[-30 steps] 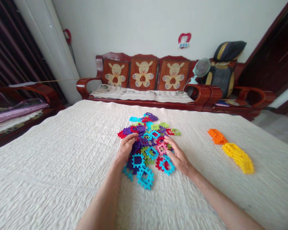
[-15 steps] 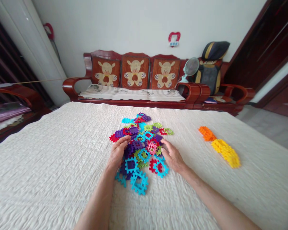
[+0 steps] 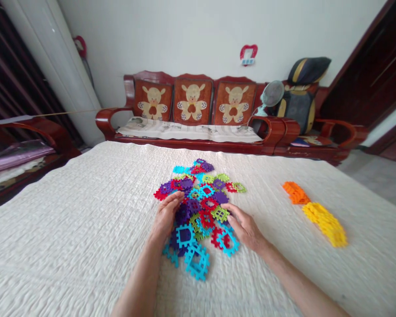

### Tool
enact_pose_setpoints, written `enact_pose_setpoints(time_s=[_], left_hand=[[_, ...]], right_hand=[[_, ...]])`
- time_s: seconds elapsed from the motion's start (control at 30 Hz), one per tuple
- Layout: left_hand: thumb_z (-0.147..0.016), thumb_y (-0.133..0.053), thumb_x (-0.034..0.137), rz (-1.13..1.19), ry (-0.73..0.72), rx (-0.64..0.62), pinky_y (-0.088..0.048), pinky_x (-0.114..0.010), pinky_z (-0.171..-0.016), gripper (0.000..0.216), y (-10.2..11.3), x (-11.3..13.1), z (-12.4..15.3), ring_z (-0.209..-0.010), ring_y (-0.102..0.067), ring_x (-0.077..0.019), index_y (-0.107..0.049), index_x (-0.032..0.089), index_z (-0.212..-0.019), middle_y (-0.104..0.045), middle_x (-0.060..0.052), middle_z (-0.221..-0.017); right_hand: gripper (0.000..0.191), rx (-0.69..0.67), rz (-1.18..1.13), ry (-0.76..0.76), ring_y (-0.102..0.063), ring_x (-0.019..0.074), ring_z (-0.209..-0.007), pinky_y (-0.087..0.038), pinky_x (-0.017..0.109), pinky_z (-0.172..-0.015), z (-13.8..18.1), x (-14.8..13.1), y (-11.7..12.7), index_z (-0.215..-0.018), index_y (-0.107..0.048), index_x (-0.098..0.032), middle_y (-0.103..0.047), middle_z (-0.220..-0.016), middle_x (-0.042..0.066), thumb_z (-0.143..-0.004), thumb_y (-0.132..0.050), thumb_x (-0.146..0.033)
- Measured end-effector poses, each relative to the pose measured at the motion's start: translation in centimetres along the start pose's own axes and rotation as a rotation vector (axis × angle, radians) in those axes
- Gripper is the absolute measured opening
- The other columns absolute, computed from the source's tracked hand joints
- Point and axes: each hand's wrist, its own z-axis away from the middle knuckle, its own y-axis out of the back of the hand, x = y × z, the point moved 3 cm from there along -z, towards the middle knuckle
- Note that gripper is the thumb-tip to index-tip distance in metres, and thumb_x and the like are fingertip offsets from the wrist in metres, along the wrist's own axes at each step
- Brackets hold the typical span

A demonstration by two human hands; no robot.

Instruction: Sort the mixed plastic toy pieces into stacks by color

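A loose pile of plastic interlocking building pieces with toothed edges lies between my hands, in purple, blue, red and green. My left hand [image 3: 168,214] rests along the pile's left side, fingers stretched out, beside purple pieces [image 3: 182,213]. On the other side, my right hand [image 3: 247,224] has thumb and forefinger apart at the edge of a green window piece [image 3: 221,214]; whether it touches that piece I cannot tell. Red pieces [image 3: 207,219] lie left of the green one. Nearer me are a blue frame piece [image 3: 185,236] and another blue piece [image 3: 204,267].
To the right, an orange stack [image 3: 295,193] and a yellow stack [image 3: 326,223] of pieces lie end to end on the cream quilted cover [image 3: 86,229]. Beyond it stands a wooden sofa [image 3: 185,141] with bear cushions and a small fan [image 3: 272,93].
A pink piece near my right hand no longer shows. Red pieces and the green window piece now lie uncovered there. The whole view has shifted slightly; both hands stay beside the pile.
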Motion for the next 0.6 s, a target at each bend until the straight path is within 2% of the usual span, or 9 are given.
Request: enact_pose_setpoints(time_s=[0.1,0.2,0.37,0.47,0.6], left_hand=[[-0.062,-0.072,0.034,0.026,0.022,0.005,-0.042,-0.045,-0.108,0.037,0.0,0.2,0.0,-0.110,-0.066,-0.0272,-0.072,0.018,-0.095,-0.074,-0.011,-0.109],[-0.062,-0.071,0.032,0.074,0.042,0.019,-0.040,-0.044,-0.109,0.036,-0.1,0.2,0.0,-0.110,-0.066,-0.0263,-0.071,0.017,-0.095,-0.074,-0.011,-0.109],[-0.063,-0.070,0.030,0.096,0.048,0.030,-0.040,-0.045,-0.110,0.035,0.0,0.1,-0.1,-0.109,-0.067,-0.0261,-0.071,0.017,-0.096,-0.074,-0.011,-0.108],[-0.065,-0.070,0.031,0.069,0.034,0.015,-0.041,-0.046,-0.109,0.035,0.1,-0.1,-0.2,-0.111,-0.066,-0.0270,-0.071,0.018,-0.097,-0.073,-0.011,-0.109],[-0.066,-0.070,0.030,0.080,0.035,0.016,-0.041,-0.046,-0.109,0.034,0.2,-0.2,-0.3,-0.109,-0.067,-0.0267,-0.071,0.017,-0.098,-0.073,-0.011,-0.109]], right_hand=[[0.034,-0.022,-0.070,0.002,-0.063,0.0223,-0.114,-0.051,0.038,-0.100,0.4,-0.6,0.0,-0.121,-0.060,-0.024,-0.069,-0.120,0.007,-0.096,-0.044,-0.039],[0.033,0.099,-0.049,-0.016,-0.062,0.0221,-0.115,-0.049,0.038,-0.101,0.5,-0.5,0.6,-0.121,-0.059,-0.024,-0.068,-0.120,0.007,-0.095,-0.044,-0.036],[0.039,0.268,0.200,-0.044,-0.057,0.0248,-0.122,-0.041,0.044,-0.108,-2.6,3.2,2.5,-0.123,-0.057,-0.021,-0.064,-0.127,0.010,-0.087,-0.046,-0.031],[0.046,0.322,0.359,-0.179,-0.056,0.0298,-0.121,-0.040,0.050,-0.107,-5.7,6.1,3.5,-0.123,-0.057,-0.017,-0.063,-0.125,0.015,-0.082,-0.049,-0.038],[0.053,0.261,0.533,-0.417,-0.057,0.0338,-0.119,-0.043,0.052,-0.101,-7.9,8.4,3.6,-0.124,-0.057,-0.014,-0.064,-0.123,0.020,-0.085,-0.051,-0.048]])
